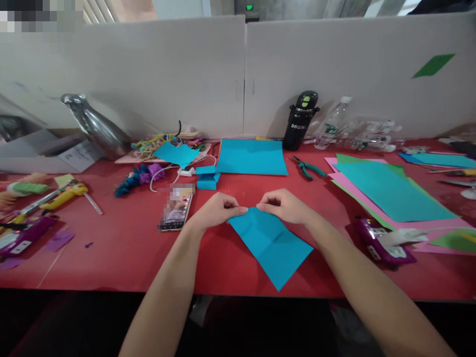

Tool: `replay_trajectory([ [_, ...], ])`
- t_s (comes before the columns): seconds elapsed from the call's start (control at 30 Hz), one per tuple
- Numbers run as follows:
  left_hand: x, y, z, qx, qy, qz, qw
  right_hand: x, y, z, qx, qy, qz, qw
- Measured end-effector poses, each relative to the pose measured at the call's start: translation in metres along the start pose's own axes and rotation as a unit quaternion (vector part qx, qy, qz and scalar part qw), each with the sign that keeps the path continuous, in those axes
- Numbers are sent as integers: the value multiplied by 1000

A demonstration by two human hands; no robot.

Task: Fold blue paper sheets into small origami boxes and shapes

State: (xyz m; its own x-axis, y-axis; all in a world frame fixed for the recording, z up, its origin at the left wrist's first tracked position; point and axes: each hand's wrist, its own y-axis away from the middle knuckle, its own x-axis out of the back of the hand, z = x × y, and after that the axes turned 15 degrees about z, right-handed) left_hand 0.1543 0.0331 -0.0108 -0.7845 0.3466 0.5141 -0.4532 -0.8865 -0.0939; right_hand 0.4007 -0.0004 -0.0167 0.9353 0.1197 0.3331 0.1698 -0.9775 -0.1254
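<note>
A creased sheet of blue paper (273,245) lies slantwise near the front of the red table, one corner pointing at me. My left hand (223,208) pinches its far left edge between thumb and fingers. Close beside it, my right hand (280,206) pinches the far edge too, the thumbs a short gap apart. Some fingertips are hidden behind the paper. Beyond my left hand stands a small folded blue paper piece (208,177), and a flat blue sheet (253,157) lies farther back. A phone (176,210) rests left of my left wrist.
Green-handled pliers (310,168) lie beyond my right hand. Coloured paper sheets (397,191) and a purple power strip (383,243) are at right. A black bottle (301,121) stands by the white partition (167,74). A yellow glue gun (65,198) and metal jug (98,129) are left.
</note>
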Motion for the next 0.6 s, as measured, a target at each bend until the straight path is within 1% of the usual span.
replay_trajectory([
  [0.17, 6, -1, -8, 7, 28, 11, 1000, 10, -1, 6, 18, 11, 31, 999],
  [0.23, 7, -2, -10, 18, 23, 16, 999, 12, -2, 7, 20, 14, 34, 999],
  [0.33, 9, -1, -10, 33, 14, 30, 999, 12, -2, 6, 22, 15, 33, 999],
  [0.4, 14, -1, -9, 37, 21, 49, 998, 13, -2, 5, 20, 12, 44, 999],
  [0.5, 23, -1, -7, 30, 14, 106, 994, 18, -2, 5, 11, 6, 72, 997],
  [0.6, 28, -2, -8, 31, 17, 191, 981, 23, -3, 7, 3, -3, 102, 995],
])
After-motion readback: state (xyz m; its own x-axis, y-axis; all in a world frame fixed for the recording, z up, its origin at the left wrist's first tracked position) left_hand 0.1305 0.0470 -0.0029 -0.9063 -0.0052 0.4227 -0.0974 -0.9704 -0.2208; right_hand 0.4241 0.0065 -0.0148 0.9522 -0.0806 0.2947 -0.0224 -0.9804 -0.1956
